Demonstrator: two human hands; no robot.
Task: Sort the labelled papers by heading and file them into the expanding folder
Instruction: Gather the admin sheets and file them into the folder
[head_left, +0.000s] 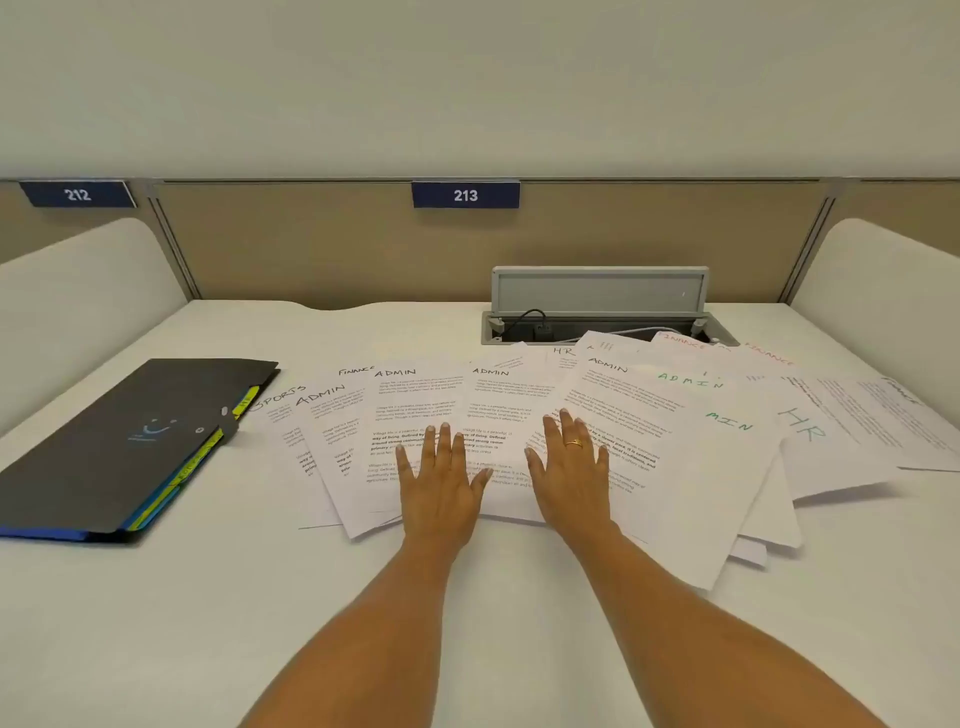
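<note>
One dark expanding folder (130, 447) lies closed at the white desk's (156, 623) left, with yellow and blue dividers peeking from its edge (its contents are hidden). Just beside it, the labelled papers (649, 457) fan across mid-desk. Five ADMIN headings read whole, a sixth shows only "MIN"; two read HR and one SPORTS, while the far-right sheets blur. The left hand (441, 473) and right hand (569, 462) press flat on the papers, fingers spread.

1. On the partition (311, 249), the left blue plate (77, 195) reads "212" and the middle blue plate (465, 195) reads "213".
2. Sheets on the worktop (156, 623) carry black handwritten headings: SPORTS sheet (280, 410), FINANCE sheet (356, 371), ADMIN sheet (410, 410), HR sheet (563, 353).
3. A green-lettered sheet (691, 382) reads "ADMIN"; an orange-lettered sheet (769, 358) reads "FINANCE".
4. The printed paragraphs begin "Village life is a peaceful".
</note>
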